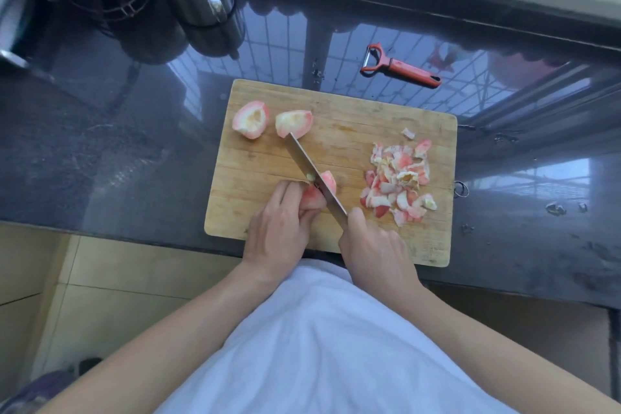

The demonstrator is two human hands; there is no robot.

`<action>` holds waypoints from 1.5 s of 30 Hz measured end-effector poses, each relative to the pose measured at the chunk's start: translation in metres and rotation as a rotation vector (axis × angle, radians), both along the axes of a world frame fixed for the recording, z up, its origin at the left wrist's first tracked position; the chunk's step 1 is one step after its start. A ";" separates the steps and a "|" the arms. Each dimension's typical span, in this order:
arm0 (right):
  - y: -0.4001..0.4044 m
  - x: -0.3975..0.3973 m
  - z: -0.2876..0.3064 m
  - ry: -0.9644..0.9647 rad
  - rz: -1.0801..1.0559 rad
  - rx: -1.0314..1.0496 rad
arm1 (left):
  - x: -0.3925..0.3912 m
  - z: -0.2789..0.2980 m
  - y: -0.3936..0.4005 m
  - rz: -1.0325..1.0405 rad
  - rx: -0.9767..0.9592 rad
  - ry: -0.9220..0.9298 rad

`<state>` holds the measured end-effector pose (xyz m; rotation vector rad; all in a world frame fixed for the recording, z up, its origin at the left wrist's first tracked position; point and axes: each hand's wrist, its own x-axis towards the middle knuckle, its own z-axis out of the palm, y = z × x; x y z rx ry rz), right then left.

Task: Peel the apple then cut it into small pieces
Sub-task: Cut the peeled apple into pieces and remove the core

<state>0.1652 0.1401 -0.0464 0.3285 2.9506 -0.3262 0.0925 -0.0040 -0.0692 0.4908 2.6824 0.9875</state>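
While the left hand [280, 215] grips an apple piece [316, 193] on the cutting board [353, 144], the right hand [376, 245] clasps the knife [311, 168] slicing it.

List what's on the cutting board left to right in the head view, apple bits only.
Large apple chunk → second apple chunk → apple piece being cut, held by the left hand → pile of small cut pieces.
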 end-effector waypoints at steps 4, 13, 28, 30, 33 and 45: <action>-0.008 -0.002 -0.008 -0.060 0.014 0.043 | 0.001 -0.014 0.001 0.052 -0.037 -0.101; 0.003 0.002 0.002 0.014 0.012 -0.068 | -0.002 0.001 0.004 0.070 0.070 -0.035; 0.000 -0.005 -0.014 -0.199 -0.014 0.028 | -0.001 -0.015 0.007 0.026 -0.092 -0.058; 0.002 -0.004 -0.012 -0.220 -0.001 0.012 | -0.002 -0.013 0.008 0.035 -0.085 -0.074; 0.002 -0.005 -0.009 -0.224 0.018 0.025 | -0.003 -0.010 0.009 0.031 -0.083 -0.064; 0.007 0.002 -0.016 -0.263 0.013 0.076 | -0.001 -0.011 0.003 0.108 -0.015 -0.080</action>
